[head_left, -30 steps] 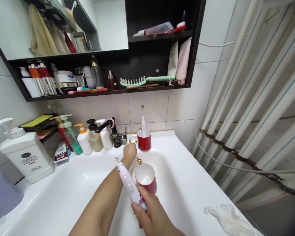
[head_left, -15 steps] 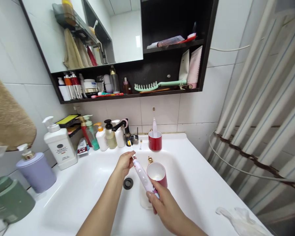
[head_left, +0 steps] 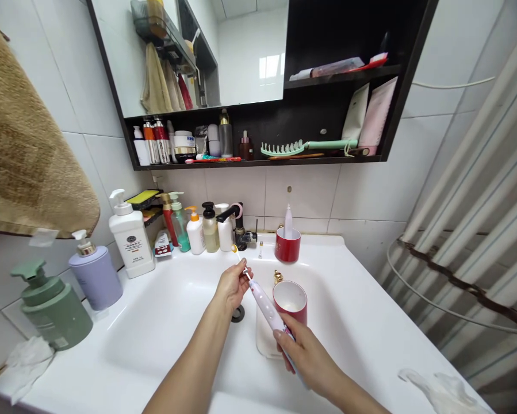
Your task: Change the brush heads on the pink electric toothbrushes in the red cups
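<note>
My right hand (head_left: 306, 355) grips the body of a white and pink electric toothbrush (head_left: 267, 306) over the white sink (head_left: 154, 322); the same hand also seems to hold a red cup (head_left: 290, 303) with a white inside, just right of the brush. My left hand (head_left: 233, 285) pinches the thin brush head (head_left: 240, 260) at the top of the toothbrush. A second red cup (head_left: 287, 245) with another toothbrush standing in it sits on the back rim by the black tap (head_left: 237, 224).
Pump bottles line the sink's back and left rim: white (head_left: 131, 236), lilac (head_left: 95, 276), green (head_left: 51, 307). A dark shelf (head_left: 258, 164) above holds cosmetics and a green comb. A brown towel (head_left: 25, 155) hangs at left. A clear glove (head_left: 439, 391) lies at the front right.
My left hand came back from the tap area to the toothbrush and now pinches its head. The view has swung left, bringing the towel and more bottles into sight.
</note>
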